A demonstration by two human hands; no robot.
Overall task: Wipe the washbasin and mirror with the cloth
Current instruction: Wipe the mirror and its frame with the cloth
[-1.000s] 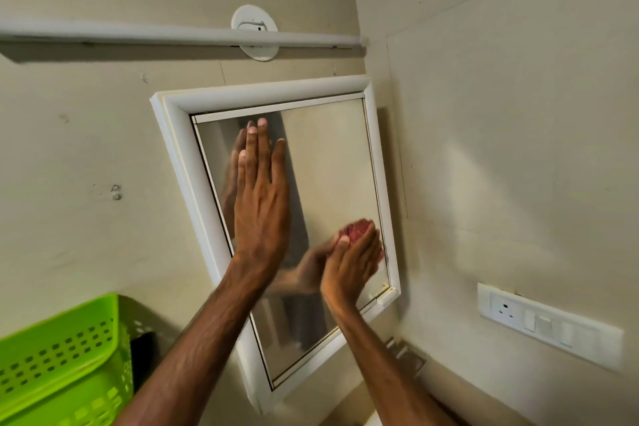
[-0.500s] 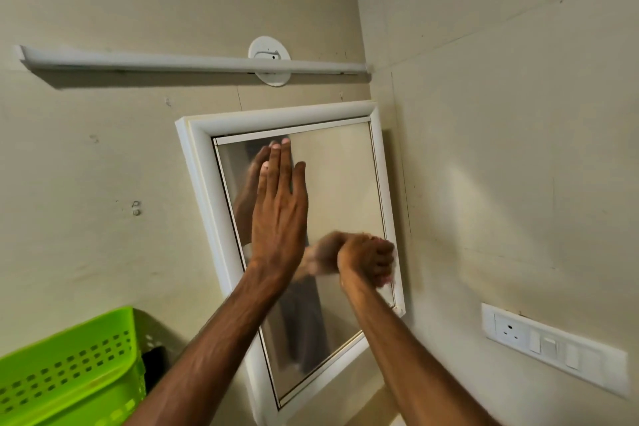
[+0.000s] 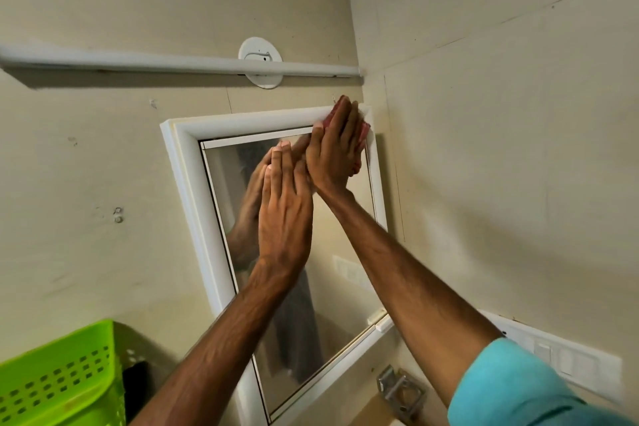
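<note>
Currently, right hand (image 3: 337, 145): fingers straight and together, palm pressing the cloth flat.
Cloth (image 3: 364, 130): red, under that palm at the 1 o'clock corner of the mirror (image 3: 345, 273), edges peeking out.
Left hand (image 3: 285, 214): flat on the glass, fingers straight and close, holding nothing, at 7 o'clock from the right hand.

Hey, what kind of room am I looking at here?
Probably a bathroom or washroom corner. A white-framed mirror hangs on the wall, a switch and socket panel sits on the side wall, and a green plastic basket is at lower left.
</note>
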